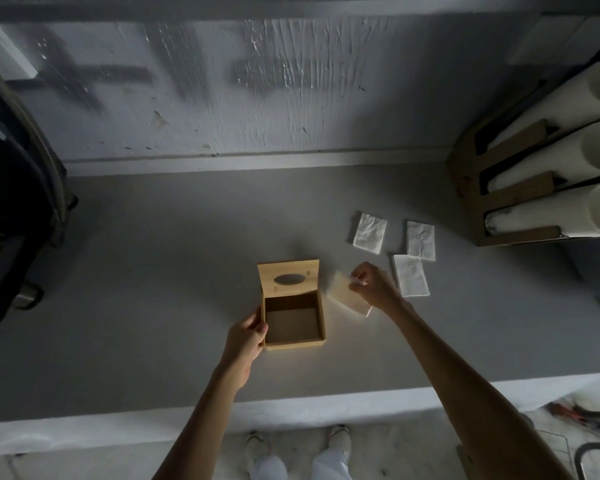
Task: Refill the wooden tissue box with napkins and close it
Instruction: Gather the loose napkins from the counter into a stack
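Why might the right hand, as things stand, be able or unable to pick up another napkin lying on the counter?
Probably not yet: the right hand already pinches a napkin. Nothing blocks the nearest loose napkin.

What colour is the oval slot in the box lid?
Dark grey, on the light wooden lid; head view shows it.

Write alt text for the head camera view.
A person's left hand steadies an open, empty wooden tissue box on a grey counter while the right hand holds a napkin beside it. Three more napkins lie to the right.
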{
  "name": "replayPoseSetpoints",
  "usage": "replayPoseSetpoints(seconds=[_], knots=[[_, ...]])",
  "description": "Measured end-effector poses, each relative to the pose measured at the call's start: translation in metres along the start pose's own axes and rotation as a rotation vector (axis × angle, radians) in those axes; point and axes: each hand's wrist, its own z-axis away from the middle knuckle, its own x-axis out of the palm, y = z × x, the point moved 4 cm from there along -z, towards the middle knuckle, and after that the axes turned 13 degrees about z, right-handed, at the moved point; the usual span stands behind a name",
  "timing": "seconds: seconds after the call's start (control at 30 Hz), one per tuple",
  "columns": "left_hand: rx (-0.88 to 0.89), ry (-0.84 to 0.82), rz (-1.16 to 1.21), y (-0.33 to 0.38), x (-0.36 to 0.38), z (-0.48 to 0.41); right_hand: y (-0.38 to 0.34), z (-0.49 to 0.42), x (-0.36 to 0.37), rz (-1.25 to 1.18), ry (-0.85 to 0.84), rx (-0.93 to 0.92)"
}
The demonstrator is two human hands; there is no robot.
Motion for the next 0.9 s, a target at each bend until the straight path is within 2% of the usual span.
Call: replayPoseSetpoints(seconds=[0.13, 0.23, 0.37, 0.5, 0.6, 0.77, 0.9], knots=[[0.019, 0.010, -0.015, -0.002, -0.001, -0.002, 0.061, 0.007, -0.042, -0.526, 0.189, 0.300], [0.032, 0.011, -0.041, -0.002, 0.001, -0.002, 0.100, 0.009, -0.059, -0.701, 0.317, 0.533], [0.036, 0.032, -0.062, -0.001, 0.002, -0.004, 0.119, 0.011, -0.057, -0.680, 0.352, 0.618], [0.031, 0.051, -0.065, -0.001, 0.002, -0.003, 0.145, 0.003, -0.032, -0.622, 0.275, 0.678], [0.036, 0.057, -0.064, -0.001, 0.003, -0.001, 0.126, 0.012, -0.044, -0.591, 0.232, 0.649], [0.052, 0.064, -0.069, 0.000, 0.005, 0.003, 0.112, 0.028, -0.043, -0.697, 0.121, 0.653], [0.052, 0.067, -0.064, 0.001, 0.007, 0.004, 0.105, 0.039, -0.026, -0.625, 0.114, 0.663]])
